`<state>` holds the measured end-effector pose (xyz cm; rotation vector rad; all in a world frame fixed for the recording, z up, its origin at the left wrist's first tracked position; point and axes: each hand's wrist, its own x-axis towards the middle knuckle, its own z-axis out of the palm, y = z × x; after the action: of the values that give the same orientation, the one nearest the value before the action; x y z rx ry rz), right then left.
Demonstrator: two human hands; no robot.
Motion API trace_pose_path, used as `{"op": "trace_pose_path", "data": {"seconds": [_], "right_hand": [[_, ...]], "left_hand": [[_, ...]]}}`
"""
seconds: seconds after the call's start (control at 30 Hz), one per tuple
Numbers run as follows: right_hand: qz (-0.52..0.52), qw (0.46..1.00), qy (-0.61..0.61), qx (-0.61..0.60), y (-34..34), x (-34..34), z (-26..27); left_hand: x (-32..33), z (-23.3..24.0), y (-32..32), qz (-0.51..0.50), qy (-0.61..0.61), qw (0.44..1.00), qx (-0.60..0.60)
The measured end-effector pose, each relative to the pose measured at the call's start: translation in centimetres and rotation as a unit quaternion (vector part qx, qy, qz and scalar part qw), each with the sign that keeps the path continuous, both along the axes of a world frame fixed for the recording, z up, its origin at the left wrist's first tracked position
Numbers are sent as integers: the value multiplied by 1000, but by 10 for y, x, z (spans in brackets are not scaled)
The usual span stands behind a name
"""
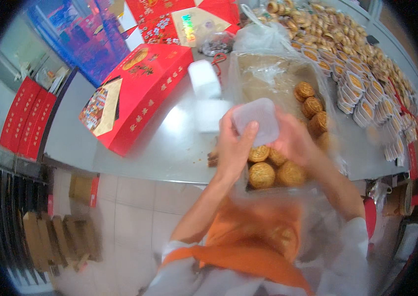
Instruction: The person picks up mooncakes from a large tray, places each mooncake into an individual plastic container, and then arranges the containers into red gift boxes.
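Note:
My left hand (231,146) grips a square, frosted plastic tray (260,114), its thumb across the front face. At the tray's right edge is my right hand (294,137), holding that side, with its fingertips hidden behind the plastic. Both hands are above a shallow box (268,76) lined with clear plastic film. Round, patterned mooncakes (262,175) lie in the box's near part, and a row of mooncakes (312,106) runs along its right side. Left of the hands, a stack of white trays (213,115) rests on the metal table (160,148).
A red gift box (149,94) stands to the left. Behind the lined box sits a white plastic bag (262,37). Trayed mooncakes (355,82) are piled at the right, with many wrapped pastries (327,29) beyond. Cardboard pieces (59,240) stand on the floor at left.

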<state>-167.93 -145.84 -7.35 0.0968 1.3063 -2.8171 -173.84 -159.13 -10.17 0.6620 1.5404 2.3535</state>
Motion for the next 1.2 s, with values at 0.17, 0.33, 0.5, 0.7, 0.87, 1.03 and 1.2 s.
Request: {"op": "trace_pose_path", "data": {"seconds": [0.17,0.33,0.5,0.7,0.87,1.03,1.2], "right_hand": [[-33,995,-9,96,8,19,-5],[-48,986,3,160,24,34,-11],[-12,985,-13,170,48,49,-20],[-226,935,1,273,128,81,-24],[-532,460,-63,708,295,107,-19],[-395,306,-171,849,368,136,-62],[-409,299,-106,855,362,127,-58]], "left_hand": [[9,-3,9,28,32,995,-88],[26,12,25,3,0,999,-39],[30,8,40,-64,-31,995,-69],[30,10,34,-25,93,982,-161],[-22,-33,-28,281,230,903,-230],[-63,-73,-42,362,205,840,-349],[-78,-97,-56,222,57,917,-326]]}}
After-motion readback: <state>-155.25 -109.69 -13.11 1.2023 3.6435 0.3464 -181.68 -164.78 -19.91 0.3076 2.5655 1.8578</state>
